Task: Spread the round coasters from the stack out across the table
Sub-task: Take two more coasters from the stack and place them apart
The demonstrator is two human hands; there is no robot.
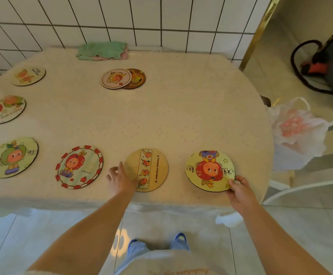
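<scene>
Right hand [239,190] pinches yellow coaster [209,170]; left hand [120,178] loose-fingered, touching tan coaster [149,169].

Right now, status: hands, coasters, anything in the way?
Right hand pinching yellow coaster at its edge. Left hand open on tan coaster. Two coasters still overlapped at the far side. Table between them bare.

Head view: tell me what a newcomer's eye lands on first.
The bright round cartoon coasters scattered over the pale table stand out first, above all the yellow coaster at the near right edge, pinched at its rim by the right hand. Beside it the left hand rests on the tan coaster. Farther back, two overlapping coasters sit near the middle, with a green folded cloth against the tiled wall.
</scene>
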